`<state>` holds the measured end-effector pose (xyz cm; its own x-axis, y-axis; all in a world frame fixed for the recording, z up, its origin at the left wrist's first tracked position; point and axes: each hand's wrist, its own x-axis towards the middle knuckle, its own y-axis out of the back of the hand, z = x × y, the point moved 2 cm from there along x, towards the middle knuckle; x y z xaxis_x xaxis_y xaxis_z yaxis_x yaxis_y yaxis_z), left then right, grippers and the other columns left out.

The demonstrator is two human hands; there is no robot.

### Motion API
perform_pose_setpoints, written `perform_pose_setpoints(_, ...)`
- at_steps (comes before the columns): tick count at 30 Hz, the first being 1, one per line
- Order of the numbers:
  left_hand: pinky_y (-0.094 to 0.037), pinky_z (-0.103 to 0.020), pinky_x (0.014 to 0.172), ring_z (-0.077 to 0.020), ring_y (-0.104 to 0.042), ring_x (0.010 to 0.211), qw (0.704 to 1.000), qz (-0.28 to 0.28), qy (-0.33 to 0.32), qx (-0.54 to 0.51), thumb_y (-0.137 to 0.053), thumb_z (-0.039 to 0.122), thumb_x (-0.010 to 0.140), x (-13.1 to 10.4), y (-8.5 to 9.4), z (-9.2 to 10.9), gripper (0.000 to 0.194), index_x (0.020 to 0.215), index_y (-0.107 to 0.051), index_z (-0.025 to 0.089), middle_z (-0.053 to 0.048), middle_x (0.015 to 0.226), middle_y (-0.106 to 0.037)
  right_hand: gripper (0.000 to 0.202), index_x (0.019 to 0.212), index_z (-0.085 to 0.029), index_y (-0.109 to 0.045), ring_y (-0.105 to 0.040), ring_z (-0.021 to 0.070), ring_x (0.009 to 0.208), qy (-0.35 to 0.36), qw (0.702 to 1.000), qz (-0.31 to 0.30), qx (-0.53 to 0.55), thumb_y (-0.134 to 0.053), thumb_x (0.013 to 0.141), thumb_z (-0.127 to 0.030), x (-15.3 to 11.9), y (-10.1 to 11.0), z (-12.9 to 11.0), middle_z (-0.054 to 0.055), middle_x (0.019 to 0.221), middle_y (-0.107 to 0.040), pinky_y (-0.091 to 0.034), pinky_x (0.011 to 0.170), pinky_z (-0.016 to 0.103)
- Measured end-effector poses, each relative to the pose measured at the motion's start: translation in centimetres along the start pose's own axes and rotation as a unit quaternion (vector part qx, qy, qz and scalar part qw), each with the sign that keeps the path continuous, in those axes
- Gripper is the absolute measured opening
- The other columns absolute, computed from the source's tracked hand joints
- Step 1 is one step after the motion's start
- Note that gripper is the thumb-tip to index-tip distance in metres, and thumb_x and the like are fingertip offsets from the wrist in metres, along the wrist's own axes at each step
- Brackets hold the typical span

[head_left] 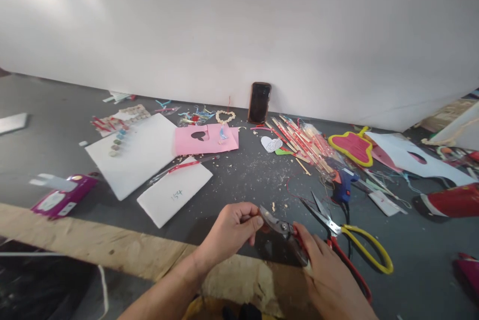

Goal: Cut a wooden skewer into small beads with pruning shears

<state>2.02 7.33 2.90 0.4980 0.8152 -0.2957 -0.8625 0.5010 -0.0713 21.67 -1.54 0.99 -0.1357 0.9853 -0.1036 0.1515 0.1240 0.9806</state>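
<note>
My right hand [326,267] is wrapped round the handles of a pair of pruning shears [281,227], whose blades point left. My left hand [232,229] is closed in a pinch right beside the blade tips; whatever lies between thumb and fingers is too small or hidden to name. Scissors [335,227] with one yellow and one red handle lie open just right of the shears, partly behind my right hand. Small pale chips [275,206] are scattered on the dark tabletop [243,180] in front of my hands.
A phone [259,103] leans against the white board [239,35]. Red-and-pale sticks [299,138], a blue glue gun [344,185] and a yellow-edged pink shape [352,148] lie right. Pink card [187,141], white boards [175,192] and a purple device [65,195] lie left.
</note>
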Motion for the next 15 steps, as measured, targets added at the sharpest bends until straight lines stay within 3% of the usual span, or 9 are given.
perform_pose_setpoints(7,-0.033,-0.018,0.049,-0.0076,-0.045,0.047,0.994,0.06,-0.028,0.092,-0.05,0.028,0.08,-0.28,-0.07,0.58,0.02,0.075,-0.064,0.013,0.004,0.048,-0.049,0.074,0.14,-0.014,-0.026,-0.057,0.0225,0.097,0.007,0.999,0.039,-0.02,-0.04,0.068,-0.002,0.03,0.24,0.0,0.011,0.113,-0.059,-0.048,0.083,0.034)
perform_pose_setpoints(10,-0.031,-0.018,0.047,-0.0067,-0.042,0.045,0.995,0.039,-0.031,0.086,-0.049,0.029,0.082,-0.32,0.05,0.83,0.024,0.073,-0.064,0.013,0.004,0.047,-0.047,0.078,0.141,-0.016,-0.022,-0.056,0.0227,0.1,0.015,0.999,0.044,-0.019,-0.04,0.067,0.0,-0.13,0.16,0.03,0.01,0.114,-0.059,-0.048,0.085,0.036)
perform_pose_setpoints(15,-0.03,-0.018,0.043,-0.0044,-0.039,0.043,0.999,-0.035,-0.021,0.004,-0.05,0.031,0.082,-0.29,0.44,0.81,0.024,0.077,-0.061,0.011,-0.005,0.069,-0.064,0.081,0.141,-0.018,-0.02,-0.056,0.0223,0.101,0.018,0.998,0.051,-0.012,-0.038,0.064,0.003,-0.33,0.0,0.05,0.01,0.116,-0.058,-0.048,0.085,0.036)
